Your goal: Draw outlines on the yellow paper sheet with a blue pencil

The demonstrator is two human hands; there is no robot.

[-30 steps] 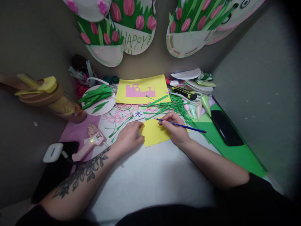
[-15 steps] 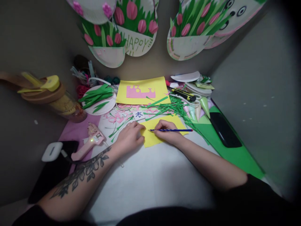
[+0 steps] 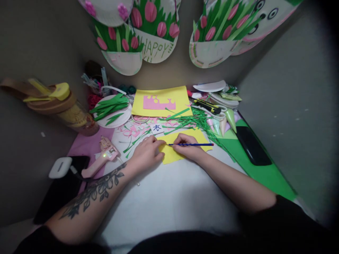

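Observation:
A yellow sheet of paper (image 3: 172,157) with an uneven edge lies on the white table covering in front of me. My right hand (image 3: 188,146) grips a blue pencil (image 3: 203,144) with a red end, its tip pointing left at the sheet. On the sheet's left edge rests my left hand (image 3: 149,151), thumb apart from the fingers, pressing the paper down. The two hands are a small gap apart, the pencil tip close to the left fingertips. Just behind the left hand sits a small white card (image 3: 157,128) with a blue drawn mark.
Green paper strips (image 3: 201,121) and pink scraps spread behind the sheet. A larger yellow sheet (image 3: 164,112) bears a cut pink piece. At left are a pink glue gun (image 3: 102,160), a white case (image 3: 60,167) and a cup (image 3: 76,116); at right, a black phone (image 3: 253,146) and scissors (image 3: 212,111).
The pencil has shifted slightly left, with its tilt a little changed. My left hand stays on the paper, and the whole view has moved only slightly.

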